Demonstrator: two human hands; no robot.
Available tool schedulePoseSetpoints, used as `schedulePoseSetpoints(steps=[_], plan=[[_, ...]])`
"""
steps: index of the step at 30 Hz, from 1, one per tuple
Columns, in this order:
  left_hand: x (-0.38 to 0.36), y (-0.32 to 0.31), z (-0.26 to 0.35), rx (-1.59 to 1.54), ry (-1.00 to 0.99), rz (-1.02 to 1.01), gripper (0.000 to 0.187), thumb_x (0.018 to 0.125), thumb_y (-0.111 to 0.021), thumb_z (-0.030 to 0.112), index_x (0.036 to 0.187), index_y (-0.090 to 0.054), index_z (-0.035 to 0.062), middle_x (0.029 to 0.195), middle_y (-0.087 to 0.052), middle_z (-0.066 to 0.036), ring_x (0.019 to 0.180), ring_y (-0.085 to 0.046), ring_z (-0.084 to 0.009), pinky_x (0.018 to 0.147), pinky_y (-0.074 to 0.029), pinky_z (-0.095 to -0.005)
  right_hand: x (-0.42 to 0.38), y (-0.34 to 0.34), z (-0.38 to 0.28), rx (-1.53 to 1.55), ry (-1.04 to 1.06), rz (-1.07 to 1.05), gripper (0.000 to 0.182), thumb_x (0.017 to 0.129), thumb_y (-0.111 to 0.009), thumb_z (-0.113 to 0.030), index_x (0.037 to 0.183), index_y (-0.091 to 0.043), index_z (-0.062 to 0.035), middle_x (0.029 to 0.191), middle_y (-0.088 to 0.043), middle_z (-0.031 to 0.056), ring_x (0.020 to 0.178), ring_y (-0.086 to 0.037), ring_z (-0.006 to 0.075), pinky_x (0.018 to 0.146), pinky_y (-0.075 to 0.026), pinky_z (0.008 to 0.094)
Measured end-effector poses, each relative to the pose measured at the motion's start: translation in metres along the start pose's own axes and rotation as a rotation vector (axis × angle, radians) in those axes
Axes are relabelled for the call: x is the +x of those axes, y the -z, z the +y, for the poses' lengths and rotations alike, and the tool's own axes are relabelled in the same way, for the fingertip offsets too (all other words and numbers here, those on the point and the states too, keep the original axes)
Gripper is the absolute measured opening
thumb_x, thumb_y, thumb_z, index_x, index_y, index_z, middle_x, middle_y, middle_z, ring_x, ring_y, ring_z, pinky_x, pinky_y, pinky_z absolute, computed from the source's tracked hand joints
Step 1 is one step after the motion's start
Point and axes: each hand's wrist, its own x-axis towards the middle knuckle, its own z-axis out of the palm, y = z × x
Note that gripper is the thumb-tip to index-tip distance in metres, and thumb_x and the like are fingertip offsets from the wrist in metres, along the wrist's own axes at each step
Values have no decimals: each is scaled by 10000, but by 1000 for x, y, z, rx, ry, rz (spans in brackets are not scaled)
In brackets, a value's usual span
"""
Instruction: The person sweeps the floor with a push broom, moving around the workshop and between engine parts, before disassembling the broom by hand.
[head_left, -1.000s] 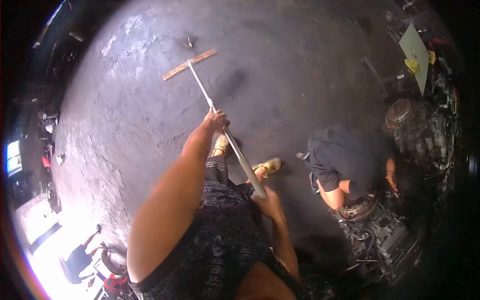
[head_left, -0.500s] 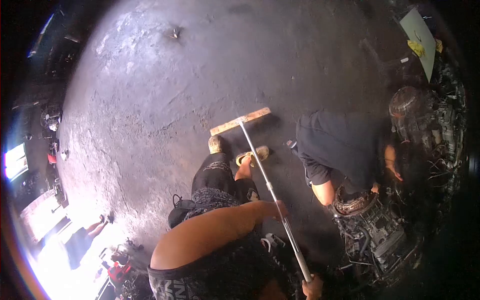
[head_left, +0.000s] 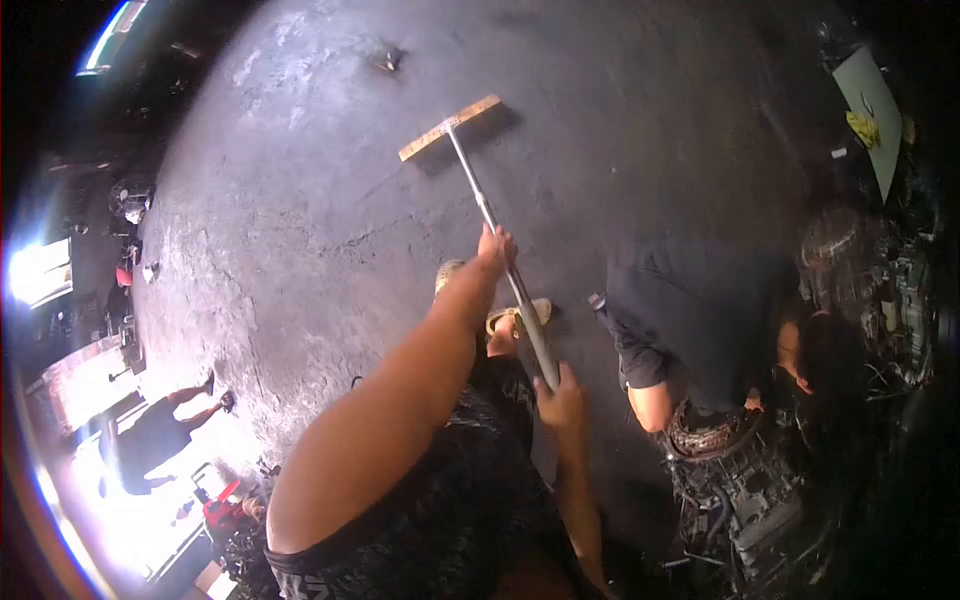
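Observation:
A push broom (head_left: 474, 185) with a long metal pole stretches away from me across the dark floor. Its wooden head (head_left: 425, 143) lies at the far end, slightly slanted; the bristles are hidden beneath. My left hand (head_left: 495, 246) is wrapped round the middle of the pole, arm reaching forward. Lower down, near the pole's end, my right hand (head_left: 562, 398) is closed on the grip. My light-coloured shoes (head_left: 541, 309) show partly behind the arms and pole.
At right a co-worker in a dark shirt (head_left: 690, 310) bends over a greasy engine part (head_left: 750, 490). More machinery (head_left: 900, 290) and a pale panel with a yellow cloth (head_left: 868, 115) stand beyond. Another person (head_left: 155, 440) is at lower left. A small object (head_left: 388, 60) lies on the floor ahead.
The broom has moved forward, its head farther from my feet. Both my hands have travelled forward with the pole, still gripping it. The co-worker at right stays bent over.

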Motion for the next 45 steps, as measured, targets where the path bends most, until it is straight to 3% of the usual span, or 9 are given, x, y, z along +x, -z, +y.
schedulePoseSetpoints(steps=[5,14,17,23,29,33,36,41,45], plan=[[-9,76,-37,-28,-115,-52,253,907,-514,467,875,-600,231,921,-569,-40,954,-543,-263,843,-413,-497,19,11,-14,152,171,58,409,820,-699,-296,1121,-580,-46,963,-649,243,943,-620,445,729,-486,476],[-17,95,58,-172,-429,-268,299,909,-476,478,912,-629,222,1009,-598,-32,1004,-542,-254,964,-387,-531,-25,24,-2,154,-304,270,587,807,-757,-354,1229,-585,17,933,-676,167,830,-664,260,790,-524,415],[-5,95,0,-248,-365,-217,261,899,-506,444,940,-653,231,1033,-609,-28,1028,-547,-255,953,-386,-535,-3,14,-54,677,-331,253,555,811,-765,-317,1218,-590,18,959,-677,174,834,-664,272,768,-531,401],[33,88,-211,-121,10,-143,216,879,-566,374,996,-699,251,1081,-633,-18,1076,-555,-258,929,-382,-544,152,-37,-201,219,313,136,569,809,-749,-207,1289,-509,-18,1071,-658,216,951,-668,335,804,-517,431],[58,116,-364,-114,214,-119,267,857,-597,384,1075,-697,268,1164,-605,3,1197,-498,-270,1013,-301,-624,239,-62,-351,216,398,53,480,846,-662,-138,1274,-506,13,1151,-634,189,1075,-613,278,920,-462,373],[56,93,-339,-167,-100,142,95,794,-614,317,832,-657,242,902,-589,8,963,-541,-267,864,-366,-644,213,-31,-315,261,370,94,471,862,-631,-105,1292,-490,26,1147,-637,188,1064,-616,269,929,-456,366],[20,136,-278,-428,-132,-28,275,783,-661,246,1058,-649,245,1083,-570,-10,1211,-485,-225,953,-387,-532,163,9,-303,409,-39,-42,464,814,-648,-81,1250,-524,22,1066,-654,229,996,-643,404,821,-511,427],[40,100,-255,-450,16,233,161,762,-621,220,908,-692,228,1027,-591,12,1209,-471,-200,879,-453,-462,200,-8,-284,230,248,56,441,812,-640,-72,1234,-530,-7,1057,-642,252,979,-636,425,800,-515,446],[70,138,-330,-412,166,-135,350,791,-708,358,1119,-638,255,1188,-556,14,1331,-384,-173,925,-437,-466,255,-2,-345,182,443,29,432,838,-623,-101,1253,-517,-45,1041,-649,239,1002,-613,417,835,-478,462]])
